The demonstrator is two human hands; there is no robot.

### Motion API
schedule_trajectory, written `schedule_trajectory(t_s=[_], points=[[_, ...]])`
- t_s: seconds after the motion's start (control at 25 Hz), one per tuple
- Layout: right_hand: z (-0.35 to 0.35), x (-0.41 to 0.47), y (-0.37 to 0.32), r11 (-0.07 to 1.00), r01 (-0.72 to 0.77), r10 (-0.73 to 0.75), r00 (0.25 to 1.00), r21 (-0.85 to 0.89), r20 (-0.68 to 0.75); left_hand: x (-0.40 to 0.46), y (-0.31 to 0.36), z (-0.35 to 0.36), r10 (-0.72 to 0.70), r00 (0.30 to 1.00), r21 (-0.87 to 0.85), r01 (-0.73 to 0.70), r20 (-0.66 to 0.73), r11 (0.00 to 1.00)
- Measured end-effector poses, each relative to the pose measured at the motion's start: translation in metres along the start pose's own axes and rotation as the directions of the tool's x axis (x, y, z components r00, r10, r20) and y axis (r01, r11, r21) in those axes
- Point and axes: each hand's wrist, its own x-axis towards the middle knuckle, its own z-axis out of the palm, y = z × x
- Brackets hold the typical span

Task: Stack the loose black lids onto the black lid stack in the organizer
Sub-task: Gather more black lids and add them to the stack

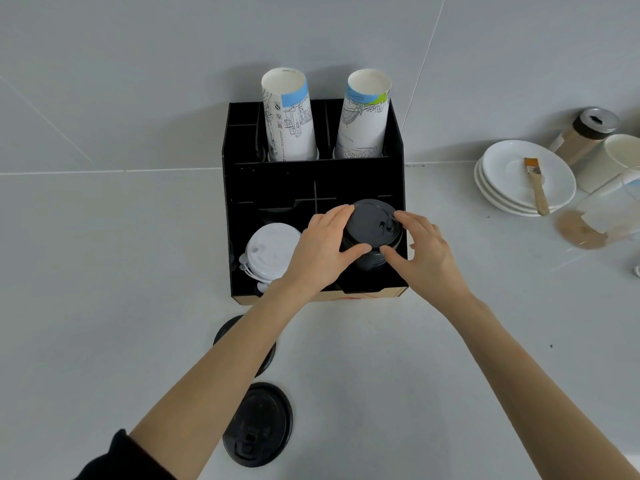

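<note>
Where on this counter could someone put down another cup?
The widest bare patch is the grey countertop left of the black organizer. Another lies near right, below the stacked white plates. In front of the organizer it is crowded: two loose black lids and both forearms.

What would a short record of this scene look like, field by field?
left hand: on the black stack's left side
right hand: on its right side
black stack: organizer's front right slot
white lids: front left slot
organizer: black, on the counter
cups: two stacks in the back slots
loose lids: two, on the counter in front
plates: right, brush on top
</note>
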Motion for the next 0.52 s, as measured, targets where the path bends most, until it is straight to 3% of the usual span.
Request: schedule_trajectory(t_s=[0.52], points=[[-0.005, -0.012, -0.014, 0.999, 0.025, -0.026, 0.998, -0.022, -0.049, -0.017, -0.006, -0.015, -0.019, 0.999, -0.050, 0.020, 0.027, 0.999]])
